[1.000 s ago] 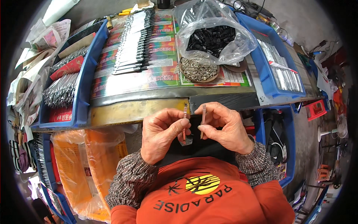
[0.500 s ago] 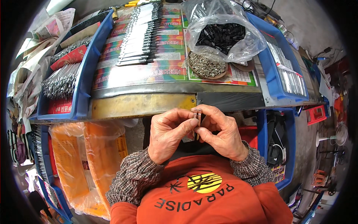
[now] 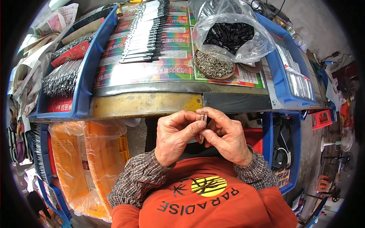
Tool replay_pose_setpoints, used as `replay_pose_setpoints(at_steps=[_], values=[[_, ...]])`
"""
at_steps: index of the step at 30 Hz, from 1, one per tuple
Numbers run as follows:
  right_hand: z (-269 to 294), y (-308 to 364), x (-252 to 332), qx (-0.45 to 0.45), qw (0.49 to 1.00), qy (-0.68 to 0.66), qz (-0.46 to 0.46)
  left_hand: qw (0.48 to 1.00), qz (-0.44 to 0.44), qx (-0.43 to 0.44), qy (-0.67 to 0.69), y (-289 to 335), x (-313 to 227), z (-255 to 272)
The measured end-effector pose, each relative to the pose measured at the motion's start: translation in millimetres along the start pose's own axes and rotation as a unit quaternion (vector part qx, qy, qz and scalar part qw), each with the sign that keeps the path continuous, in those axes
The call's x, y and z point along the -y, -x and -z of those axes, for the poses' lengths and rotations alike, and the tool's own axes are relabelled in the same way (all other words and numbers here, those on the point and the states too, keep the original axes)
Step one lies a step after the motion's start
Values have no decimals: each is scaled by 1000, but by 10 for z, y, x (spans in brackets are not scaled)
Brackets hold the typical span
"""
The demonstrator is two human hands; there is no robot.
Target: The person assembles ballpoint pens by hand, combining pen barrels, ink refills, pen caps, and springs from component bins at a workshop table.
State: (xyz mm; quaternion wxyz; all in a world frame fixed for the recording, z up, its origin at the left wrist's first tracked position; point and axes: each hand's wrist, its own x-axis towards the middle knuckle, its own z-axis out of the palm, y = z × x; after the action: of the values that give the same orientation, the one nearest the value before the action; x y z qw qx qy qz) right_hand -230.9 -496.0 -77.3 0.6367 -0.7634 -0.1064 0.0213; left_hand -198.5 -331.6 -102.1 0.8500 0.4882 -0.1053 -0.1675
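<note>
In front of my chest, just below the bench edge, my left hand [image 3: 175, 135] and my right hand [image 3: 227, 137] meet at the fingertips. Between them stands a small, narrow, shiny metal piece [image 3: 204, 115], its two bars side by side. Both thumbs and forefingers pinch it, and its lower end shows under the thumbs. Its exact kind is too small to make out. Beyond my hands, a long row of slim silver pieces with black ends [image 3: 142, 34] lies on the bench.
A clear plastic bag of black parts [image 3: 228, 38] sits on the bench, beside a round dish of small metal parts [image 3: 215, 64]. Blue bins [image 3: 81, 91] [image 3: 279, 72] of slim pieces flank them. Below left stands a plastic-lined orange crate [image 3: 100, 159]; below right, another blue bin [image 3: 268, 129].
The metal piece has turned slightly between my fingertips, and its two bars show more plainly. Both hands keep their pinch. The whole view has shifted a little.
</note>
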Motion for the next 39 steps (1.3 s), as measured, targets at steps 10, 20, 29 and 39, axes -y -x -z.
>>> replay_pose_setpoints(at_steps=[10,20,29,39], values=[[-6,-32,-3,-8,1000,14,-6,1000,-5,-13,-15,-35,28,-6],[351,-210,122,109,993,5,50,983,115,146,-5,-61,-162,105],[337,-217,-7,49,993,-95,56,960,-84,67,-259,-90,-164,-32],[255,-272,-52,-21,994,-102,36,903,-186,-12,-388,-144,-90,-90]])
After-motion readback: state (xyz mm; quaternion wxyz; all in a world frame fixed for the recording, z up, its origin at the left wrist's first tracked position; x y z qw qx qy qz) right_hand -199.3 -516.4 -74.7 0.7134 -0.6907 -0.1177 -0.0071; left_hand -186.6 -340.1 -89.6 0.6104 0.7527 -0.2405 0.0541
